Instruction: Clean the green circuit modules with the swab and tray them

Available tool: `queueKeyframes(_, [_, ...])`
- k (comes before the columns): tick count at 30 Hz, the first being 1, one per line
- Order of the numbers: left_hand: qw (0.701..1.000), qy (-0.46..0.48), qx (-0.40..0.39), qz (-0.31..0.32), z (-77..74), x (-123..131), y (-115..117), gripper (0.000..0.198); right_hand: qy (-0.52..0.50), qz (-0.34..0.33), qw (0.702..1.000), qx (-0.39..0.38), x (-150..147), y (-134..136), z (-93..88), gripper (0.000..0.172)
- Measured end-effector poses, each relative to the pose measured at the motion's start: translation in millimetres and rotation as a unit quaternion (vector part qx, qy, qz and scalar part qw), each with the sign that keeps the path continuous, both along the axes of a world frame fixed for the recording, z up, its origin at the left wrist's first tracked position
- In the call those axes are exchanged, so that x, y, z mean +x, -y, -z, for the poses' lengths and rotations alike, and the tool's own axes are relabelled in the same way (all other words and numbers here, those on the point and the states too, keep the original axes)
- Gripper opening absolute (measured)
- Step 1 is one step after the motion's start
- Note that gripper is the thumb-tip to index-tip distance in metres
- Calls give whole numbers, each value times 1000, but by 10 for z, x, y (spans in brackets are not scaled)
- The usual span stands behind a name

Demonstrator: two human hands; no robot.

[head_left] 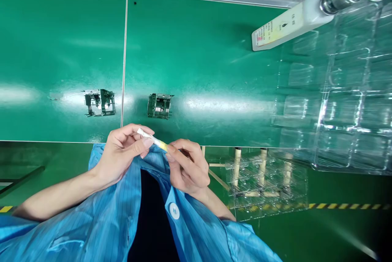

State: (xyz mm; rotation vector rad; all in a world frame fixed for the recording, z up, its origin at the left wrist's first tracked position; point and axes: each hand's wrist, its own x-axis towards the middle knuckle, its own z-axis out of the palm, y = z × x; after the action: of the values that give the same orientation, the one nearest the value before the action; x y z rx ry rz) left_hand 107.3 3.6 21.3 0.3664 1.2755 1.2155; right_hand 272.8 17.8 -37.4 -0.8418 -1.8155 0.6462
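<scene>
A thin white stick with a yellow end [152,139] is being pinched at both ends between the left hand [122,154] and right hand [186,168], just above the blue striped smock [107,221], near two small circuit assemblies [159,105] lying on the green bench top [199,58].

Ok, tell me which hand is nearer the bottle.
Right hand. It is below and left of the bottle; the left hand is farther left.
</scene>
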Motion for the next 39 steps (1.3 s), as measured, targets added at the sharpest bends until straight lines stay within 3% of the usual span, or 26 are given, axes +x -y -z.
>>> queueKeyframes(8, [999, 12, 29, 18, 60, -69, -1, 19, 2, 4, 1000, 2, -22, 31, 16, 46])
queueKeyframes(12, [989, -99, 75, 78, 104, -105, 87, 12, 15, 53, 998, 15, 29, -26, 8, 34])
queueKeyframes(14, [955, -230, 162, 96, 120, -180, 169, 5, 20, 106, 994, 22, 107, -118, 37, 30])
queueKeyframes(15, [922, -306, 221, 90, 125, -243, 214, 4, 10, 139, 990, 23, 154, -181, 69, 29])
queueKeyframes(17, [841, -433, 322, 44, 127, -427, 295, 20, -40, 199, 979, -4, 248, -328, 166, 25])
queueKeyframes(19, [783, -506, 361, -16, 126, -670, 348, 32, -106, 231, 966, -47, 324, -479, 292, 21])
queueKeyframes(21, [767, -542, 338, -51, 140, -931, 360, 28, -145, 231, 958, -88, 377, -600, 425, 19])
queueKeyframes(22, [771, -553, 311, -46, 159, -1054, 351, 17, -152, 223, 957, -107, 396, -641, 487, 20])
queueKeyframes(23, [777, -564, 279, -29, 188, -1165, 334, 20, -153, 219, 955, -126, 413, -669, 543, 20])
queueKeyframes(26, [798, -570, 181, 73, 311, -1381, 252, 89, -117, 232, 950, -170, 449, -686, 642, 19])
queueKeyframes(28, [802, -566, 141, 131, 385, -1421, 186, 102, -34, 243, 957, -153, 469, -667, 629, 21])
queueKeyframes(31, [798, -572, 109, 157, 423, -1373, 94, 84, 86, 213, 968, -100, 478, -631, 508, 34])
queueKeyframes(34, [793, -576, 120, 160, 394, -1279, 32, 68, 129, 108, 985, -47, 406, -622, 372, 70])
queueKeyframes(36, [787, -574, 143, 174, 371, -1217, 6, 67, 142, -6, 988, -54, 298, -655, 322, 89])
queueKeyframes(39, [776, -575, 172, 195, 363, -1130, -15, 67, 156, -118, 973, -123, 112, -756, 311, 88])
